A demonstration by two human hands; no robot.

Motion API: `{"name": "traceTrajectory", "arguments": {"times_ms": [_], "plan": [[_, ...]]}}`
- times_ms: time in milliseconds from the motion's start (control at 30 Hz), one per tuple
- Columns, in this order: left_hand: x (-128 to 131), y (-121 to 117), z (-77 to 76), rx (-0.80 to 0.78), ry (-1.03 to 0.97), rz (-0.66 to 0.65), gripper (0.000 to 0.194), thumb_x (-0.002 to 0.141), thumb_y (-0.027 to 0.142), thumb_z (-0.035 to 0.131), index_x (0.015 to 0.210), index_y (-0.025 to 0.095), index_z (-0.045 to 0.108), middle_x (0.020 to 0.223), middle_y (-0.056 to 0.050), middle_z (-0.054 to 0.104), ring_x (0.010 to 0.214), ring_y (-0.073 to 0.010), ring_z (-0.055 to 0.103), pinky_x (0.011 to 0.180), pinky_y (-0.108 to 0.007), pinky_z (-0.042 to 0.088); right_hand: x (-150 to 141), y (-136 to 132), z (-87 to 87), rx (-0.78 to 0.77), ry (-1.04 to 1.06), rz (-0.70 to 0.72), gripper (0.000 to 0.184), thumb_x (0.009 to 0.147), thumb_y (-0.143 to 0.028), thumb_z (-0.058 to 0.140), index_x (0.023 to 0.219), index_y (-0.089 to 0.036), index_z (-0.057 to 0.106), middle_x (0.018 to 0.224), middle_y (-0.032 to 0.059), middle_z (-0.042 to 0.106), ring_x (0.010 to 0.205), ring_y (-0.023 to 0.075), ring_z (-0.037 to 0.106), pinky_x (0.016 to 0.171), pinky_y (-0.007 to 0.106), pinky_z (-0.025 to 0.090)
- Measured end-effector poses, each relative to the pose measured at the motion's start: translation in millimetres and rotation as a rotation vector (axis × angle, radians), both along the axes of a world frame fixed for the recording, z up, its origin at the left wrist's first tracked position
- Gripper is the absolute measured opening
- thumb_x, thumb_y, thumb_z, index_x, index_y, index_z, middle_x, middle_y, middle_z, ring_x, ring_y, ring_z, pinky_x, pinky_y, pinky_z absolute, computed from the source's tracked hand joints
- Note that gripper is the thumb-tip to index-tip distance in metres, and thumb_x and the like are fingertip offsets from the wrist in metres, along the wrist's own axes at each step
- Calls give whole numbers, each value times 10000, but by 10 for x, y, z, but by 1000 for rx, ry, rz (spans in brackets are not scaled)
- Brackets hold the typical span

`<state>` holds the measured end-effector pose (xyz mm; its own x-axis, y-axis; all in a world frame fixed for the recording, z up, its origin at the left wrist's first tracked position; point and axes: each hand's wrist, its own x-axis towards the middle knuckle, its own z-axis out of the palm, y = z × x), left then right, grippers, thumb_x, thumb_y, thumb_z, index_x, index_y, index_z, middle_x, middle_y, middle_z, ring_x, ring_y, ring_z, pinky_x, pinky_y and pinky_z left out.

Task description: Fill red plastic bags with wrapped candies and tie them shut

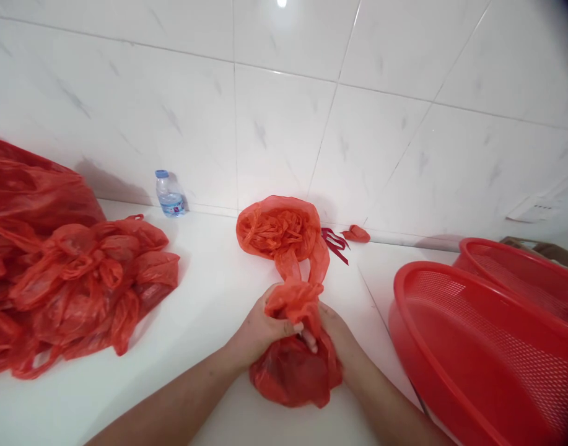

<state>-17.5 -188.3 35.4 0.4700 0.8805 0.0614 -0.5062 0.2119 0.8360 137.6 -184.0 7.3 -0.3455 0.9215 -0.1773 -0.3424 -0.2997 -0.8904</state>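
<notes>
Bare hands (pixel 264 325) grip the gathered neck of a crinkled, bulging red plastic bag (pixel 290 375) over a smooth white bench (pixel 200 279).

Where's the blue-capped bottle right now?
The blue-capped bottle stands left of centre in the head view, near the tiled wall, right of the piled red bags.

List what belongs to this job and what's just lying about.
Job:
bulging red plastic bag, held by the left hand and right hand
probably: crumpled orange-red plastic bundle; heap of red plastic bags

Apparently lying about:
clear plastic bottle with blue cap
dark-red strips
small crumpled red scrap
red perforated plastic baskets, role unclear
</notes>
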Motion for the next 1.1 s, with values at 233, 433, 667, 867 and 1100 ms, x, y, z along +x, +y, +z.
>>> {"name": "traceTrajectory", "arguments": {"times_ms": [233, 433, 667, 867, 1100], "plan": [[-10, 65, -225, -334, 45, 333, 360, 732, 225, 590, 472, 207, 342, 430, 58, 370, 437, -87, 367, 491, -227, 360, 88, -12, 118, 156, -6, 294, 292, 682, -398, 768, 787, -179, 605, 639, -37, 546, 548, 83, 445, 548, 219, 347], [-65, 67, -206, -408, -20, 225, 388, 730, 315, 627, 476, 201, 358, 446, 53, 363, 455, -87, 384, 543, -233, 403, 185, 48, -22, -37, 6, 182, 286, 775, -363, 670, 631, -126, 601, 582, 7, 563, 531, 93, 483, 553, 222, 367], [-130, 67, -217, -409, -198, 7, 515, 797, 635, 447, 561, 178, 464, 549, -2, 456, 527, -113, 434, 531, -244, 398, 150, 91, -7, -210, 402, 100, 503, 777, -630, 545, 558, -188, 446, 529, -36, 377, 486, 87, 302, 489, 225, 308], [-80, 80, -241, -416, -109, 106, 295, 824, 438, 576, 709, 169, 542, 619, -3, 560, 548, -127, 532, 603, -268, 449, 95, 51, 8, -197, 366, 38, 381, 823, -514, 586, 654, -177, 531, 528, -41, 407, 493, 79, 321, 519, 208, 328], [-7, 67, -329, -267, -27, 92, 281, 773, 314, 691, 976, 218, 523, 696, 0, 653, 597, -181, 645, 600, -287, 474, -30, -40, 10, -9, 266, 135, 387, 795, -319, 688, 1153, -236, 567, 532, -82, 472, 429, 38, 291, 464, 168, 268]]}}
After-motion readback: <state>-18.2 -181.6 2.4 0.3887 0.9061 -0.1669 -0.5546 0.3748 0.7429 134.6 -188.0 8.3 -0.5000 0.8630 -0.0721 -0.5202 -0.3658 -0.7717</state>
